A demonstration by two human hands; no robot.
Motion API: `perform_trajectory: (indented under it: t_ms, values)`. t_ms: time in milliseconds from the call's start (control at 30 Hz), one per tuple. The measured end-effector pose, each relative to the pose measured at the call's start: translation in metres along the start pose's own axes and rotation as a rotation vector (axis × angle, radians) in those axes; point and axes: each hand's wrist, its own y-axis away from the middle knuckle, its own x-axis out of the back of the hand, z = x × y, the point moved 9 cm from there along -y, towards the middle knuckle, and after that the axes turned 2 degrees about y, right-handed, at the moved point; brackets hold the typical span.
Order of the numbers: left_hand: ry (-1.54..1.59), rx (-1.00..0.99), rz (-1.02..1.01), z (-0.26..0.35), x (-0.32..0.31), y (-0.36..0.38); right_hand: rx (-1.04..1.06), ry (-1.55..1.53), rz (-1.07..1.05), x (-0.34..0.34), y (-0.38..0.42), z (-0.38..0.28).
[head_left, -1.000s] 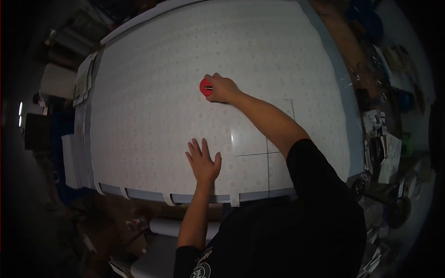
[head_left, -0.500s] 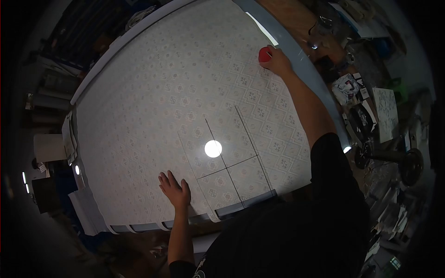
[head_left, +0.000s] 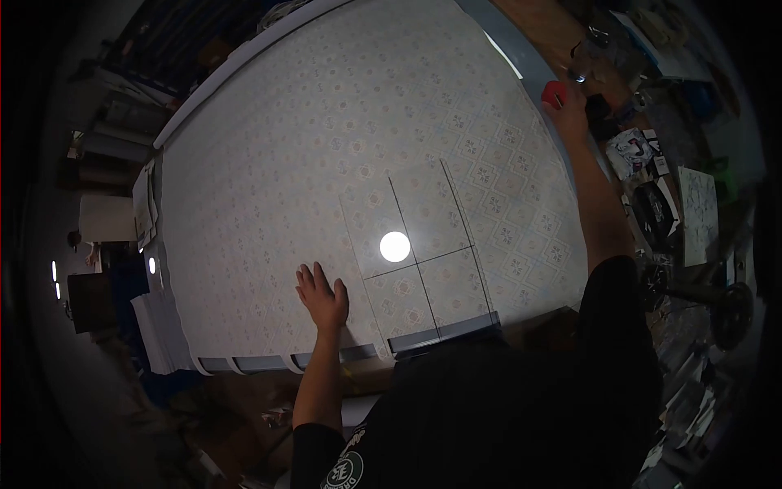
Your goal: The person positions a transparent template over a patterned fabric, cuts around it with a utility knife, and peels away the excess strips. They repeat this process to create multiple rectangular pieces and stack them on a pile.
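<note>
A large patterned sheet covers the wide table in front of me. My left hand lies flat on it near the front edge, fingers spread and holding nothing. My right hand is at the table's right rim, closed round a flat red object. Between my hands, dark crossing lines show on the sheet, with a bright round reflection beside them.
A grey border runs along the table's right side. Beyond it stand cluttered items, among them a white sheet with drawn marks and a round metal base. Stacked white sheets are at the left.
My right hand has moved right with the red object, off the patterned sheet to the grey border. The view has shifted, and my left hand still lies flat on the sheet.
</note>
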Motion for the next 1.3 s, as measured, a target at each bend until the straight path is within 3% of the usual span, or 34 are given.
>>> perform_trajectory:
  t_ms: [133,200,233,300,433,567,633,733,933,1033,1100,1233,1300]
  values:
    - [0.040,-0.012,0.026,-0.001,0.001,0.002,-0.114,0.019,-0.132,0.014,0.071,0.007]
    - [0.050,-0.023,0.041,-0.001,0.001,0.000,-0.736,-0.662,-0.494,0.018,0.152,0.004]
    - [0.057,-0.029,0.049,-0.001,0.001,0.001,-0.746,-0.640,-0.511,0.036,0.186,-0.001]
    - [0.061,-0.032,0.064,-0.002,-0.001,0.001,-0.866,-1.150,-0.504,0.062,0.239,-0.026]
    - [0.042,-0.053,0.102,-0.001,0.001,0.002,-1.049,-1.098,-0.476,0.147,0.321,-0.061]
    - [0.296,-0.266,0.057,0.015,0.009,0.013,-0.973,-0.874,-0.514,0.195,0.373,-0.060]
    - [0.479,-0.538,-0.135,0.044,0.004,0.031,-0.953,-0.759,-0.497,0.222,0.389,-0.074]
    - [0.287,-0.671,-0.152,0.073,0.006,0.067,-0.799,-0.810,-0.537,0.233,0.398,-0.086]
    - [0.101,-0.510,-0.277,0.091,-0.017,0.094,-0.622,-0.884,-0.591,0.208,0.402,-0.108]
    - [0.058,-0.447,-0.291,0.092,-0.020,0.080,-0.675,-0.915,-0.578,0.203,0.381,-0.129]
    - [0.033,-0.451,-0.269,0.095,-0.021,0.065,-0.669,-0.920,-0.686,0.191,0.371,-0.137]
    - [0.053,-0.429,-0.243,0.095,-0.026,0.038,-0.557,-0.878,-0.745,0.153,0.364,-0.131]
    - [0.117,-0.436,-0.225,0.094,-0.027,0.034,-0.110,-0.549,-0.636,0.156,0.349,-0.149]
